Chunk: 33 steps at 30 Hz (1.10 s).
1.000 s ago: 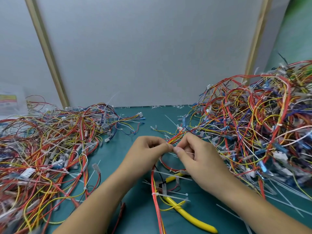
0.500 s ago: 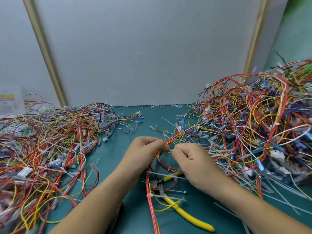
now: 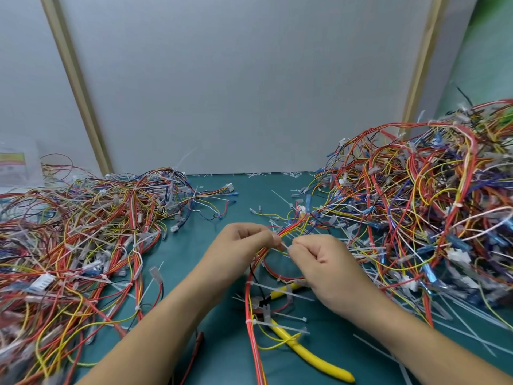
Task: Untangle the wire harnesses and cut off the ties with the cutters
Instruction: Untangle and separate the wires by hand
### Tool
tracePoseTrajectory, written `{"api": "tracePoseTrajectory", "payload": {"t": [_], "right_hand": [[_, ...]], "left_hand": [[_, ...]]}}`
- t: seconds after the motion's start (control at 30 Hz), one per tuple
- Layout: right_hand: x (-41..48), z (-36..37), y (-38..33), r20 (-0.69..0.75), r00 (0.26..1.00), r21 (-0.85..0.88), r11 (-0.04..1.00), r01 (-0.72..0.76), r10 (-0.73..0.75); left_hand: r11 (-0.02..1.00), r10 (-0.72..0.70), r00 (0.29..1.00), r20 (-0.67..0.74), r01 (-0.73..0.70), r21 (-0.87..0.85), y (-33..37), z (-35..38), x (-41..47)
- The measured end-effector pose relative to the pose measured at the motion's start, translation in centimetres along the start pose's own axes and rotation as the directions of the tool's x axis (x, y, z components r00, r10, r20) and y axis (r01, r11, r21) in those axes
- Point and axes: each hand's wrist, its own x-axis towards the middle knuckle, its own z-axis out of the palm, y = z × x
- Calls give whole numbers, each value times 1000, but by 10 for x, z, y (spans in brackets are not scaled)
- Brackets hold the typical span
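Fingers (image 3: pixel 265 235) of the left hand (image 3: pixel 244 245) are curled in, with thumb and forefinger pinching a harness (image 3: pixel 252 315) of red and yellow wires. Just beside them, the fingers (image 3: pixel 304 245) of the right hand (image 3: pixel 327 265) are also curled and pinch a white tie (image 3: pixel 284 247) that sits on the same harness. The tips of the two hands are nearly touching across the tie. Both hands are raised a little above the green surface (image 3: pixel 222 357), about midway between its left and right edges.

From the pinch, the harness runs back toward the right pile (image 3: pixel 416 212). It also loops down under the right hand and trails toward the near edge, with more white ties along it. The cutters (image 3: pixel 313 359), with yellow handles, lie flat on the surface below the hands, toward the near edge. Strands of the harness lie across them, and neither hand touches them.

The right pile is a tall heap of tangled red, yellow, blue and white wires against the right edge. A lower, flatter left pile (image 3: pixel 83 232) spreads along the left edge. Loose white strips (image 3: pixel 472 323) lie scattered near the right pile, and more lie along the far edge. A pale panel (image 3: pixel 236 93) with wooden strips stands behind the far edge.
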Motion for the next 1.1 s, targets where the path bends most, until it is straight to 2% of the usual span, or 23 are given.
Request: {"api": "tracePoseTrajectory", "payload": {"t": [0.07,0.2,0.27,0.47,0.7,0.77,0.83,0.9,0.97,1.03,1.1], "right_hand": [[0,-2,0,-14,1000,6,1000,-2,2],[3,-5,0,-48,998,44,998,-44,46],[3,-7,1,-55,996,31,998,-62,64],[3,-7,7,5,996,-166,982,-90,92],[1,-10,8,72,988,-291,950,-113,140],[0,-12,5,15,992,-388,916,-108,123],[0,-14,2,-115,992,-447,889,-100,54],[0,-17,-3,-251,967,-427,902,-70,-43],[1,-20,-6,-329,937,-366,931,-8,-121],[1,-20,-8,-340,927,-334,942,37,-157],[1,-17,-7,-317,931,-325,943,72,-181]], "left_hand": [[999,12,999,-49,-14,-49,0,-3,2],[993,-15,961,-276,-17,-113,-6,-11,10],[992,-48,937,-347,3,-129,-10,-13,12],[985,14,897,-443,-90,-150,-17,-16,15],[984,69,869,-490,-139,-107,-19,-18,17],[989,74,873,-481,-128,-80,-17,-17,16],[993,54,894,-444,-95,-71,-17,-15,16],[1000,11,919,-395,-19,-15,-18,-13,15],[973,20,932,-362,64,220,-22,-12,14],[880,101,915,-390,101,465,-24,-11,13],[860,152,895,-420,90,502,-22,-13,11]]}}
